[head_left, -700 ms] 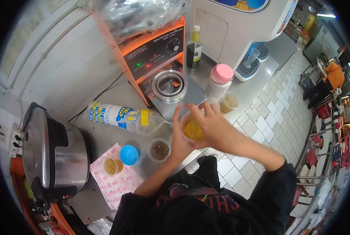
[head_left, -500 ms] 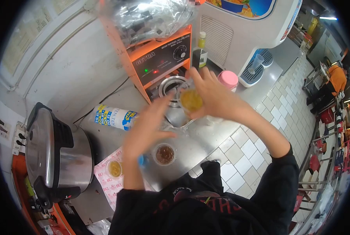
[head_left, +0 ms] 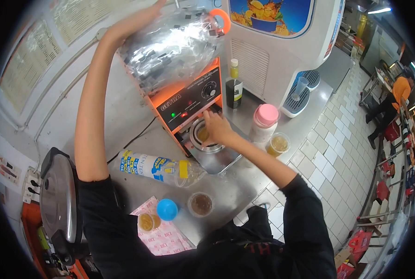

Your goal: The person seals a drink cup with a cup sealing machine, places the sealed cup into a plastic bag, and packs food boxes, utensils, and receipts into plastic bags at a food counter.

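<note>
The right hand [head_left: 219, 129] is bent over the cup of yellow drink [head_left: 202, 136], with the thumb on one side and the fingers reaching toward the other. The hand is only partly closed, curved about the rim; whether it grips the cup firmly cannot be told. The cup sits inside the metal ring [head_left: 194, 143] at the front of the orange sealing machine [head_left: 185, 98].

The left hand [head_left: 141, 18] is raised to the top of the machine, its fingers stretched out straight along the edge of the roll of plastic film [head_left: 168, 49]. It is unclear whether they touch the film.

The jar with a pink lid [head_left: 264, 124] stands near the right hand, just beside another filled cup [head_left: 278, 145]. A dark bottle [head_left: 235, 93] stands upright behind them. A sleeve of plastic cups [head_left: 156, 168] lies on the metal counter [head_left: 237, 193], near a cup of dark drink [head_left: 201, 204] and a blue cup [head_left: 167, 210].
</note>
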### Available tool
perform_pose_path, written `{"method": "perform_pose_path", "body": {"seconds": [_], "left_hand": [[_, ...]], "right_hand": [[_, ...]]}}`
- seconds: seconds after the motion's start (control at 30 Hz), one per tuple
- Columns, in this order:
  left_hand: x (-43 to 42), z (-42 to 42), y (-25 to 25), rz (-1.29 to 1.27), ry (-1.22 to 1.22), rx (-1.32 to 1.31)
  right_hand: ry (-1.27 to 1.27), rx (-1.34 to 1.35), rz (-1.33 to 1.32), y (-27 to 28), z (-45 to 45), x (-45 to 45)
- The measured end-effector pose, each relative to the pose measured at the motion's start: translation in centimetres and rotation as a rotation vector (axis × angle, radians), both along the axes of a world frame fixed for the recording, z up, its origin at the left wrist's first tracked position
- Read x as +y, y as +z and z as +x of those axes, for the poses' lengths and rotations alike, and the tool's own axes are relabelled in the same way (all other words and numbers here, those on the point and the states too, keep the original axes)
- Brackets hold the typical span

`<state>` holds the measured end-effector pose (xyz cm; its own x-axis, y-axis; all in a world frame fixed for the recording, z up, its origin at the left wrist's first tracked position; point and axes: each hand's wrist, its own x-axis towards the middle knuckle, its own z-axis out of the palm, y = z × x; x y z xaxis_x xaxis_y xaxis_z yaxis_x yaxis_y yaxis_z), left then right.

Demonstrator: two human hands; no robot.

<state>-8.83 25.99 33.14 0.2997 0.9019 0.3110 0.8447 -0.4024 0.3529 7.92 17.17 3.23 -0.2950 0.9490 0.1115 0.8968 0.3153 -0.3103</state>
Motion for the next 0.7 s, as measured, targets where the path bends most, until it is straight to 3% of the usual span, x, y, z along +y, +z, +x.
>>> {"method": "perform_pose_path", "body": {"seconds": [0.13,0.2,0.27,0.33,0.4,0.43,0.5,0.53,0.6,0.7], "left_hand": [[1.9,0.1,-0.6,0.189,-0.071,0.041],[1.6,0.0,-0.2,-0.079,0.004,0.016],[-2.1,0.9,-0.1,-0.1,-0.067,0.105],[-3.4,1.1,0.8,-0.113,-0.137,0.202],[-3.1,0.6,0.7,-0.242,-0.202,0.116],[-2.8,0.4,0.3,-0.287,-0.222,0.087],[-1.1,0.2,-1.8,0.071,-0.109,0.079],[-2.8,1.4,-1.6,0.072,-0.103,0.087],[-7.4,4.0,-2.7,0.224,-0.034,0.225],[-9.5,6.0,-10.3,0.99,0.193,0.575]], "right_hand": [[-0.023,0.009,0.062,0.3,1.2,-2.3],[0.018,0.21,0.179,1.1,2.3,-4.5],[-0.062,0.414,0.2,0.7,3.1,-8.4],[-0.134,0.342,-0.542,1.6,4.7,-11.9],[-0.125,0.753,-1.103,-2.3,6.2,-13.6],[-0.122,0.75,-1.111,-4.6,6.0,-14.0],[-0.167,1.429,-0.936,-8.0,5.4,-13.9],[-0.158,1.433,-0.94,-8.3,5.0,-13.7],[-0.278,1.773,-0.959,-8.5,4.3,-12.9],[-0.234,1.875,-0.938,-9.9,4.0,-13.1]]}}
